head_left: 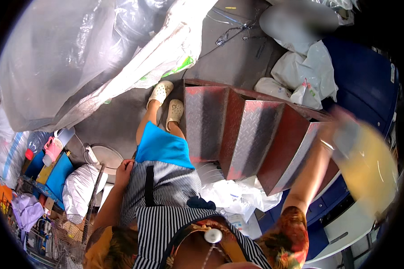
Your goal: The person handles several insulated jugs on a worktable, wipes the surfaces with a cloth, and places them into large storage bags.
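My right arm stretches out to the right over the steps, and my right hand [341, 123] is smeared by motion. A wide yellow thing with a greyish upper end [368, 166] hangs from that hand, just as blurred, so its kind does not show. My left hand [125, 169] is down at my left side against the striped apron [164, 179], fingers curled in. Whether it pinches anything there is hidden. Below it are a white sack [83, 190] and a round pale lid-like disc [107, 157].
Red-brown metal steps [256, 134] rise on the right beside my feet in cream clogs [160, 93]. A huge clear plastic sack [76, 58] fills the upper left. White bags [307, 71] lie by a dark blue cabinet [363, 85]. Loose cords [238, 31] lie on the floor ahead.
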A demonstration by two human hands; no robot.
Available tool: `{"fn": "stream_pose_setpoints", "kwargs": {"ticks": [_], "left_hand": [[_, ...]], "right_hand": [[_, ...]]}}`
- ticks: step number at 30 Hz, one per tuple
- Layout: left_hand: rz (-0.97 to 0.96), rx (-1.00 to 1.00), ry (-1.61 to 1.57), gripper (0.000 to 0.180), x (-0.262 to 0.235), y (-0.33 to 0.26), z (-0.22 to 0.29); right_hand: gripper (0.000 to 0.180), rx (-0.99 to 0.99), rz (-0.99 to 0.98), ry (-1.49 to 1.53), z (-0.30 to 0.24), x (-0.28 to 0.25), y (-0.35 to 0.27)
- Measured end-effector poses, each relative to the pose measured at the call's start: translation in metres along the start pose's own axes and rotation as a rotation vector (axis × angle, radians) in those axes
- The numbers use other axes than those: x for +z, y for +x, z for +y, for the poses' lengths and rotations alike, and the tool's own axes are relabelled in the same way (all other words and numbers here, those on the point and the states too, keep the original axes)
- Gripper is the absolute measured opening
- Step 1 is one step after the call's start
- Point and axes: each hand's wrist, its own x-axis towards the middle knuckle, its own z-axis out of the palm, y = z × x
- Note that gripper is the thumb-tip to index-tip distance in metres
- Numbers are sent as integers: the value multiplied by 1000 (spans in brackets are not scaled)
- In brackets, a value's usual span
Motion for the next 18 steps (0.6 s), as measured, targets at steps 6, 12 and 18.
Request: {"fn": "stream_pose_setpoints", "kwargs": {"ticks": [6, 12, 18], "left_hand": [[-38, -314, -356, 24, -27, -6, -44], [-8, -41, -108, 22, 0, 21, -36], [-42, 578, 69, 39, 25, 13, 118]], "right_hand": [[25, -179, -581, 346, -52, 46, -48], [28, -199, -586, 312, 1, -54, -36], [21, -301, -309, 497, -29, -110, -42]]}}
